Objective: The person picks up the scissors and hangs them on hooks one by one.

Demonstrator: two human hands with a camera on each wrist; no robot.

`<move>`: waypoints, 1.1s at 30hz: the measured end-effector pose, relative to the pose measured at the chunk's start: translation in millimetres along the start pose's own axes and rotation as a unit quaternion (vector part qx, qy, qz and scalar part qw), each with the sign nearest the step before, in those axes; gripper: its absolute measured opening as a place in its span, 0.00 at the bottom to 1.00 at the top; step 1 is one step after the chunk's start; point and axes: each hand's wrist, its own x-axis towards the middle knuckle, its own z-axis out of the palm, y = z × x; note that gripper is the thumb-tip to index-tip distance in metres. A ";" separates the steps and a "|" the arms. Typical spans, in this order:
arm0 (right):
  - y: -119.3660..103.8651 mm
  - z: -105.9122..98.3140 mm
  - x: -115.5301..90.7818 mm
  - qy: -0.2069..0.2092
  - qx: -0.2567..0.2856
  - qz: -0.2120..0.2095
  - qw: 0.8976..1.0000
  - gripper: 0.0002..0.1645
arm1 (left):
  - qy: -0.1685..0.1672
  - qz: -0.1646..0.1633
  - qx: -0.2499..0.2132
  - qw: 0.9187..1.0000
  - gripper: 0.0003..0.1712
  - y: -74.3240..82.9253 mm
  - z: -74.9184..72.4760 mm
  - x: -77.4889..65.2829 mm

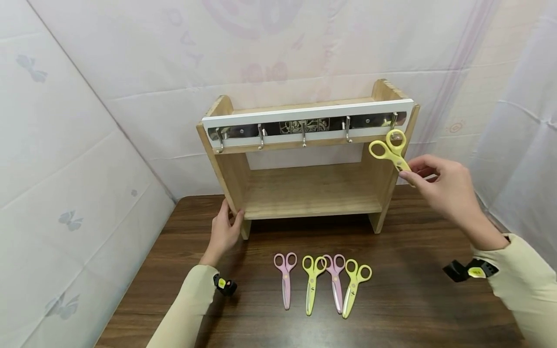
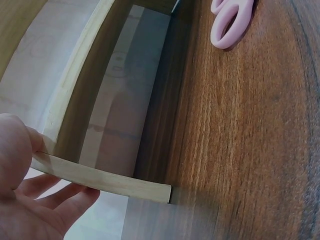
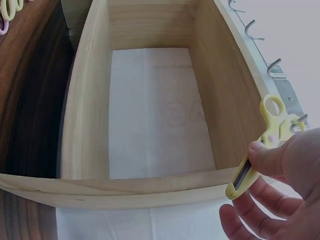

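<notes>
My right hand (image 1: pixel 448 188) pinches yellow scissors (image 1: pixel 398 161) by the blades, finger loops up. One loop overlaps the rightmost hook (image 1: pixel 394 118) of the hook rail (image 1: pixel 313 112) in the head view. In the right wrist view, thumb and fingers hold the scissors (image 3: pixel 272 132) beside the rail, and a loop is close to the end hook. The rail runs along the upper front of a wooden shelf (image 1: pixel 313 191). Low on the shelf's left side panel (image 2: pixel 110 181), my left hand (image 1: pixel 224 232) grips the edge, thumb in front and fingers behind.
On the brown table (image 1: pixel 409 309) before the shelf lie pink scissors (image 1: pixel 285 280), yellow scissors (image 1: pixel 312 285), more pink scissors (image 1: pixel 337 287) and more yellow scissors (image 1: pixel 350 292), loops toward the shelf. White patterned cloth (image 1: pixel 109 159) hangs behind and at both sides.
</notes>
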 end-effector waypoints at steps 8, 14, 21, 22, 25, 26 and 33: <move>4.4 6.7 -2.5 -0.004 0.001 0.012 1.000 0.07 | -0.001 -0.005 0.004 1.000 0.28 -3.3 0.2 -0.2; 3.1 9.3 -3.5 -0.007 0.004 0.013 1.000 0.08 | -0.004 -0.006 0.004 1.000 0.28 -2.2 -0.3 0.3; 3.0 13.6 -4.0 -0.009 0.012 0.011 1.000 0.08 | -0.004 -0.003 0.005 1.000 0.28 -1.3 -0.2 -0.1; 3.2 14.3 -4.1 -0.010 0.012 0.009 1.000 0.08 | -0.004 -0.003 0.005 1.000 0.28 -1.2 -0.1 -0.2; 3.9 16.4 -4.5 -0.011 0.011 0.005 1.000 0.09 | -0.004 -0.004 0.004 1.000 0.28 -1.3 0.1 -0.5; 4.4 17.1 -4.4 -0.012 0.010 0.004 1.000 0.09 | -0.005 -0.005 0.004 1.000 0.28 -1.3 0.3 -0.5; 7.8 24.5 -4.8 -0.008 0.009 -0.014 1.000 0.09 | -0.005 -0.005 0.002 1.000 0.29 -0.9 0.8 0.2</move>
